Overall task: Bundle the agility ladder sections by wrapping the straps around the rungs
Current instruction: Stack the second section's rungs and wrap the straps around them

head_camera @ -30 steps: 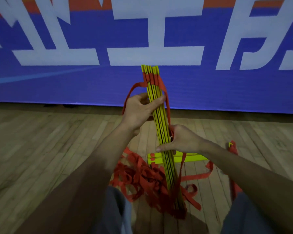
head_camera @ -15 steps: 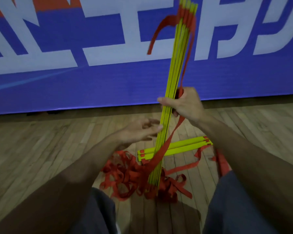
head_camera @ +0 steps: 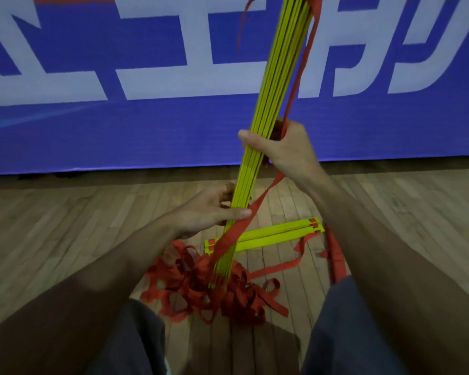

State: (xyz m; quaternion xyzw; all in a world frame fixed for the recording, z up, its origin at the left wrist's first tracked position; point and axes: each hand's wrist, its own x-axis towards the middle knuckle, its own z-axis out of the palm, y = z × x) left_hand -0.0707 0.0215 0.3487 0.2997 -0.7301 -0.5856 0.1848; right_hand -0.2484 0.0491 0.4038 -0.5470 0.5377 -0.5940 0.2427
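Yellow rung stack (head_camera: 268, 104) leans toward 1 o'clock, foot in strap pile (head_camera: 190, 290) on floor (head_camera: 65, 239). Right hand (head_camera: 284, 150) fingers stay clamped mid-stack. Left hand (head_camera: 211, 212), loose half second ago, now grips lower stack, thumb pinning red strap (head_camera: 232, 234) across rungs. First wrap likely starting.

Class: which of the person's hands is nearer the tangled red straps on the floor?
Left. The left hand holds the yellow rungs low down, just above the tangled red straps; the right hand grips them higher up, farther away.
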